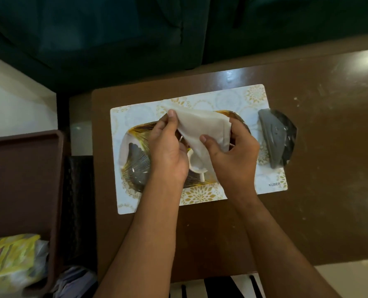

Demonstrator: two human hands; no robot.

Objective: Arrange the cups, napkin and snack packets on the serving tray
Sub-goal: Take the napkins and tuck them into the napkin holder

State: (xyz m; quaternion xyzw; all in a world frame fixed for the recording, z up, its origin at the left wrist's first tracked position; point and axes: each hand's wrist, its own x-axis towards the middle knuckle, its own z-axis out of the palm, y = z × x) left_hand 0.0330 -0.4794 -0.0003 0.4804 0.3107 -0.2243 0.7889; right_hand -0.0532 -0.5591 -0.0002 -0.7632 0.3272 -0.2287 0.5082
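Note:
Both my hands hold a white napkin up over the serving tray, an oval dark tray with gold lines. My left hand pinches the napkin's upper left corner. My right hand grips its lower right part. Under the napkin, between my hands, a white cup sits on the tray, partly hidden. The tray lies on a white and gold placemat on the brown table.
A grey and black napkin holder lies at the placemat's right edge. A dark brown bin or tray stands to the left with yellow snack packets in its near end. A dark green sofa runs behind the table.

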